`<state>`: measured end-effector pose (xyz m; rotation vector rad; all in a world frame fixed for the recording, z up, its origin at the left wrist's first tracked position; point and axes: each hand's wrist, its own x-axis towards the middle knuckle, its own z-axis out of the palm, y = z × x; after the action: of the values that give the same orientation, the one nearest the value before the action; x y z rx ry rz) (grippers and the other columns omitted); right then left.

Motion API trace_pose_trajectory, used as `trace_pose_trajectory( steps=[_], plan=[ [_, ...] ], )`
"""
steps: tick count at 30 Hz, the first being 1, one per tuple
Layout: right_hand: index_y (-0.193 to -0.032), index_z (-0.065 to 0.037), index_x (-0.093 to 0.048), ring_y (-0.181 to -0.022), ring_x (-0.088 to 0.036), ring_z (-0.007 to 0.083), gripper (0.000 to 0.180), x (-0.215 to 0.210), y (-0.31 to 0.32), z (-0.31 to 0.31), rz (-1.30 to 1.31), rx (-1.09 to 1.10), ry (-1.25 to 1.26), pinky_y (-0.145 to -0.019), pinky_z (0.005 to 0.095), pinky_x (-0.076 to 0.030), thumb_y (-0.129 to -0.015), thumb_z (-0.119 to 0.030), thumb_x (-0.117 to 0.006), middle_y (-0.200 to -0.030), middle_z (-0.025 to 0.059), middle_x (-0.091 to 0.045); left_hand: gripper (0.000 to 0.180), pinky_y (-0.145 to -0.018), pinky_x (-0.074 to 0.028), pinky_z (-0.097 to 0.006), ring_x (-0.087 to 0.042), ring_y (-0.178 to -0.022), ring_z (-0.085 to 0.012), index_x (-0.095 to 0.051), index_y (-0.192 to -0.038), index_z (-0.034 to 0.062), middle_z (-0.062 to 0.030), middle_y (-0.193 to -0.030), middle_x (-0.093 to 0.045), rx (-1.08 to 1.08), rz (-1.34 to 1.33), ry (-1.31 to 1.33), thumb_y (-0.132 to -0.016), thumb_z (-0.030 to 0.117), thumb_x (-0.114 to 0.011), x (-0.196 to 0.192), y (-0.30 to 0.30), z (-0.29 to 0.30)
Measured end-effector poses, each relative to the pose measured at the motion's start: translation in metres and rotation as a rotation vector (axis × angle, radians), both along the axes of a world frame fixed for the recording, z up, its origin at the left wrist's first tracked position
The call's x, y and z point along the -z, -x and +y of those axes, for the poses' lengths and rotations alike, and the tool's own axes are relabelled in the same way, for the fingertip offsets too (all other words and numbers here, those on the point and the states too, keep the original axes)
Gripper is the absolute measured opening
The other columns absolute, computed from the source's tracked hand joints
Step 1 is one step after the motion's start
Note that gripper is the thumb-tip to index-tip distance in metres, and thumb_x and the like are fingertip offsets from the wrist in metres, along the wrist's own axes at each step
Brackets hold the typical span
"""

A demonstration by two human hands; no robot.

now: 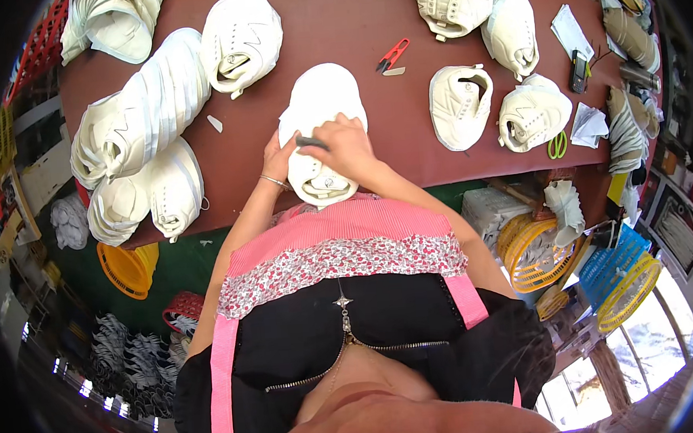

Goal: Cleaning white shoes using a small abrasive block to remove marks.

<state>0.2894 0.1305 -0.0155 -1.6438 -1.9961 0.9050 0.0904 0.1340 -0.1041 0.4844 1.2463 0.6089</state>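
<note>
A white shoe upper (325,87) lies at the table's near edge in front of me, its toe pointing away and its heel opening toward me. My left hand (278,159) grips the upper's left side, thumb on top. Across the middle of the upper my right hand (348,146) is closed around a short dark grey tool (311,142). Only the tool's blunt end shows; the rest is hidden under the fingers, so its kind cannot be told.
On the brown-red table (283,212) are red thread snips (393,55), a small pale blade-like piece (394,72) and green-handled scissors (557,145). Stacked shoe uppers (148,94) stand at left, with more loose uppers (460,108) at right. Yellow baskets (131,269) sit below.
</note>
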Motion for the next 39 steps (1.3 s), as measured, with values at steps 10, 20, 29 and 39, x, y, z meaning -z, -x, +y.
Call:
trace_pose_trajectory(
  steps=[10,20,29,39],
  plan=[
    [-0.083,-0.010,-0.072,-0.085,-0.062,0.0247,0.039,0.081,-0.068,0.015,-0.488,0.244,-0.122,-0.073,0.0451,-0.043,-0.094,-0.046,-0.061,-0.080,0.0056,-0.071,0.043,-0.087,-0.054,-0.029,-0.067,-0.100,-0.0163,-0.058,-0.132,-0.0026,-0.0089,-0.117,-0.069,-0.018,0.032,-0.026,-0.096,0.019,-0.068,0.005,-0.001,0.008],
    [-0.082,-0.004,-0.068,-0.078,-0.062,0.0379,0.034,0.086,-0.073,-0.072,-0.270,0.496,-0.018,-0.070,0.0481,-0.050,-0.089,-0.038,-0.069,-0.077,0.0167,-0.066,0.044,-0.086,-0.055,-0.032,-0.068,-0.100,-0.0189,-0.058,-0.129,-0.0048,-0.0112,-0.116,-0.068,-0.029,-0.039,0.024,-0.097,0.024,-0.068,0.004,0.004,0.012],
    [-0.120,-0.006,-0.064,-0.093,-0.065,0.0149,0.037,0.058,-0.017,-0.122,1.202,1.060,0.602,-0.082,0.0330,-0.054,-0.102,-0.038,-0.060,-0.105,0.0052,-0.068,0.027,-0.089,-0.046,-0.042,-0.059,-0.095,-0.0291,-0.061,-0.108,0.0041,-0.0125,-0.105,-0.063,0.140,0.872,-1.283,-0.094,0.026,-0.066,-0.066,0.025,-0.014],
    [-0.117,-0.005,-0.064,-0.094,-0.065,0.0145,0.035,0.018,0.001,-0.117,1.413,1.013,0.435,-0.081,0.0349,-0.054,-0.102,-0.037,-0.060,-0.106,0.0048,-0.068,0.032,-0.093,-0.037,-0.040,-0.059,-0.094,-0.0238,-0.068,-0.103,0.0115,-0.0052,-0.096,-0.068,0.785,0.683,-1.413,-0.079,0.027,-0.082,-0.127,0.035,-0.062]
  ],
)
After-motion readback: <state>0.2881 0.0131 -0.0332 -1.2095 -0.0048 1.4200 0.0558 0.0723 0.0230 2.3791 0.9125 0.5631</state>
